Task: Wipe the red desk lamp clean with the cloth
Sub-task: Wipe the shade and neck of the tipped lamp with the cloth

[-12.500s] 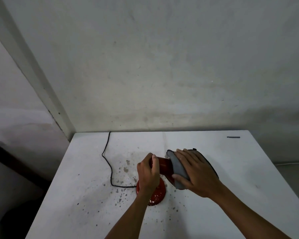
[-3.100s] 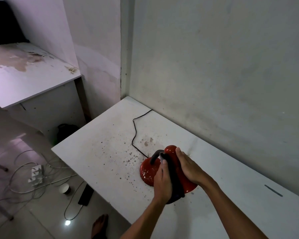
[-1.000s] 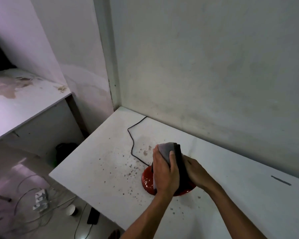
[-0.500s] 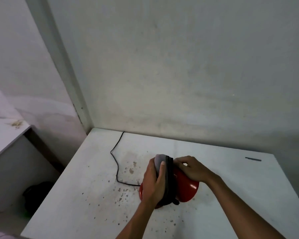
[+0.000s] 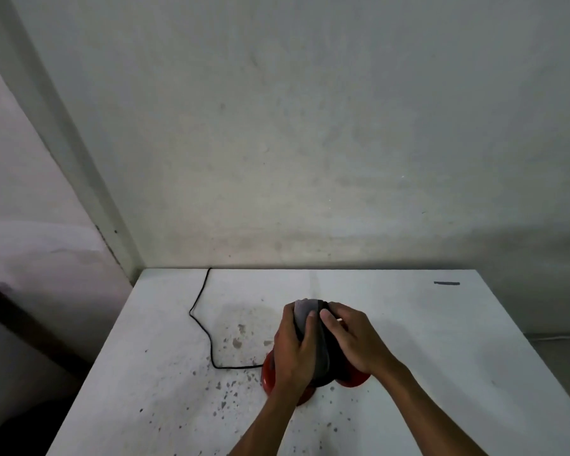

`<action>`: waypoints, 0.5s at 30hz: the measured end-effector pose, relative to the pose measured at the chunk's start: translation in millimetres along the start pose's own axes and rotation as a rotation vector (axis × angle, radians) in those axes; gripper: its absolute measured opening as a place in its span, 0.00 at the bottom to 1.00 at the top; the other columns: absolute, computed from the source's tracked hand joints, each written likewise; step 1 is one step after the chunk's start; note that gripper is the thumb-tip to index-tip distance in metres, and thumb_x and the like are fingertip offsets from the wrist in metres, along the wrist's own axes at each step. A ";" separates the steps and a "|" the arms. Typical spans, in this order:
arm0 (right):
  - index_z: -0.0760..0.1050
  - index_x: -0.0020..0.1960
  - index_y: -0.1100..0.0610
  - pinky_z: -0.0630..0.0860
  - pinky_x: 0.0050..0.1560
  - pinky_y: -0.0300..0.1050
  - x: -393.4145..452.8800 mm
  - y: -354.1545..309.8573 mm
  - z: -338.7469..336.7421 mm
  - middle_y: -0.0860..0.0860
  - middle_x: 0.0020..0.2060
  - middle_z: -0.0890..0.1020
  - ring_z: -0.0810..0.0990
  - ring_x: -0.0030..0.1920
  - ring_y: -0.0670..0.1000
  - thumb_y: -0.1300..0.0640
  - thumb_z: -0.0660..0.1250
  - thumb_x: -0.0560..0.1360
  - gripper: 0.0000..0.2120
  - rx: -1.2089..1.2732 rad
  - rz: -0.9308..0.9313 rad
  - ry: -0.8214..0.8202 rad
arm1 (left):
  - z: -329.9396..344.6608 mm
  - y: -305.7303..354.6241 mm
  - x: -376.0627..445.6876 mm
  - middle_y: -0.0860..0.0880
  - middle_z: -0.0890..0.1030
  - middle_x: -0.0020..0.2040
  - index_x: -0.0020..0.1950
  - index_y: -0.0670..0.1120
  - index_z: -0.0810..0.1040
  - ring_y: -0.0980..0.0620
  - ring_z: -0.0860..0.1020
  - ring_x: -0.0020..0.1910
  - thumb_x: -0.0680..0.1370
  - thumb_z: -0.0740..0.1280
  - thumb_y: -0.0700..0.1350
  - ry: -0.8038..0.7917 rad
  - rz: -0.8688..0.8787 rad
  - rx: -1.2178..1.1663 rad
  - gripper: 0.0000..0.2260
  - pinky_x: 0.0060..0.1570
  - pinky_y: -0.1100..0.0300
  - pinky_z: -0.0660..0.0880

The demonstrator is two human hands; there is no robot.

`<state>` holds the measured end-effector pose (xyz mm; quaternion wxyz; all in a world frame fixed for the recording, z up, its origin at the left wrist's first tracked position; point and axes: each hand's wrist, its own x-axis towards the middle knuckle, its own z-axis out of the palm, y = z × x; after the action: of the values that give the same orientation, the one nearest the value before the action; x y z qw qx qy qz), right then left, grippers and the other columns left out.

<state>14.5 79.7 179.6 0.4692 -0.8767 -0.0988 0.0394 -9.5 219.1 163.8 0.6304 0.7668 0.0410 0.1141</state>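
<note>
Head view: the red desk lamp [image 5: 268,373] sits on the white bench [image 5: 441,340], slightly left of its middle and toward the near half. Most of the lamp is hidden under the two hands and the cloth; only red slivers show, the round base at lower left and a red edge at lower right [image 5: 356,380]. Which way the lamp's head points, and how its long axis lies, cannot be told from here.

The grey cloth [image 5: 313,340], dark on its right side, is draped over the top of the lamp in a strip running away from the person. The left hand [image 5: 292,353] wraps the cloth from the left, its grip clamped on the cloth with fingers curled over the top. The right hand [image 5: 359,340] presses in from the right; its thumb lies on the cloth and its fingers close around the cloth-covered lamp.

A black cord [image 5: 200,319] leaves the base at the left, bends across the bench and runs to the back edge by the wall [image 5: 277,126]. The bench is speckled with dark spots and stains [image 5: 237,340] around and in front of the lamp. A short dark strip [image 5: 446,283] lies at the far right, well apart from the lamp. The wall behind is bare, grey and smudged; a pale upright post [image 5: 79,159] rises at the left corner.
</note>
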 end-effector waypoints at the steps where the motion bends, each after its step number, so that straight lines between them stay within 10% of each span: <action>1: 0.79 0.55 0.43 0.81 0.55 0.41 -1.6 -0.8 2.5 0.39 0.49 0.85 0.83 0.52 0.44 0.27 0.55 0.77 0.25 0.016 0.000 0.018 | -0.9 1.6 0.9 0.58 0.82 0.49 0.59 0.52 0.76 0.59 0.82 0.49 0.83 0.63 0.49 -0.014 0.010 -0.010 0.06 0.46 0.66 0.79; 6: 0.77 0.47 0.49 0.80 0.46 0.45 -1.1 -0.4 4.9 0.45 0.40 0.83 0.82 0.44 0.46 0.49 0.61 0.84 0.11 0.102 0.056 0.176 | -8.9 3.1 3.7 0.62 0.81 0.54 0.60 0.60 0.75 0.63 0.79 0.54 0.84 0.55 0.56 -0.173 -0.082 -0.043 0.11 0.51 0.68 0.76; 11: 0.75 0.54 0.53 0.78 0.49 0.38 -3.2 -5.2 5.6 0.48 0.47 0.82 0.81 0.49 0.45 0.50 0.53 0.87 0.13 0.178 0.151 0.252 | -22.6 1.2 15.6 0.63 0.79 0.59 0.59 0.62 0.75 0.65 0.78 0.54 0.82 0.46 0.63 -0.344 -0.274 -0.042 0.19 0.54 0.72 0.69; 15: 0.74 0.59 0.54 0.77 0.51 0.37 1.0 -8.0 -6.7 0.48 0.51 0.82 0.81 0.53 0.45 0.50 0.51 0.87 0.14 0.214 0.206 0.314 | -33.8 -12.1 29.4 0.50 0.80 0.65 0.68 0.56 0.77 0.54 0.78 0.61 0.77 0.42 0.72 -0.556 -0.384 0.132 0.35 0.64 0.57 0.71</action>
<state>15.5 78.7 190.0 0.5629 -0.8226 0.0702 -0.0396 12.4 260.0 161.8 0.5766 0.7858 0.0187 -0.2228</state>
